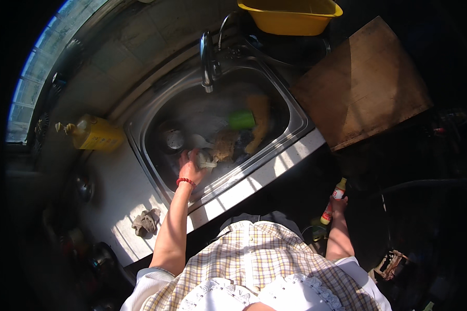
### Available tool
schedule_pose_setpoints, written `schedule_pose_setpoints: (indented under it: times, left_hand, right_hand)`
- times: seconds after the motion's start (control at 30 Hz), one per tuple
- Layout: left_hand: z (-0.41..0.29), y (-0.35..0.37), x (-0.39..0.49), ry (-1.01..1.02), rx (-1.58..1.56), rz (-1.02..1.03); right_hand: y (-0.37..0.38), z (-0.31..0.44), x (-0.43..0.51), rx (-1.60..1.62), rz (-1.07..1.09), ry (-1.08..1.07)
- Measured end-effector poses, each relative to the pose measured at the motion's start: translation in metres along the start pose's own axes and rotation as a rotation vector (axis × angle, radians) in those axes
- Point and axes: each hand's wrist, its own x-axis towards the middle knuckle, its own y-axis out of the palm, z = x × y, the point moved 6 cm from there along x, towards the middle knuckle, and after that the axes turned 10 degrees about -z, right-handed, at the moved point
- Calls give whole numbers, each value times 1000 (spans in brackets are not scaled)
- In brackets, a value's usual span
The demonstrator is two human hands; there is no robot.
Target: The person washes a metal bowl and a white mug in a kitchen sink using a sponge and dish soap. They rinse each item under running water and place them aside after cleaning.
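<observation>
My left hand, with a red bead bracelet at the wrist, reaches into the stainless steel sink. Its fingers are around a pale, cup-like object whose exact kind is unclear. Beside that lie a brown, rough-looking piece, a blurred green item and a curved yellow-orange item. Off to the right, away from the counter, my right hand grips a plastic bottle with a yellow top and a red-and-white label. The bottle is tilted, and the hand covers its middle.
A chrome faucet arches over the sink. A yellow pump bottle is left of it, and a crumpled grey cloth lies on the white counter. To the right are a brown board and a yellow basin.
</observation>
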Motion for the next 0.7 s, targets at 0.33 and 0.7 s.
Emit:
schedule_pose_setpoints:
  times: [0.33, 0.7]
  left_hand:
    - [18, -42, -8, -318, -576, -185]
    - [40, -11, -60, -1142, -1596, -76]
  right_hand:
    - [-57, 320, -132, 494, 1583, -224]
    - [80, 494, -317, 202, 1246, -1479]
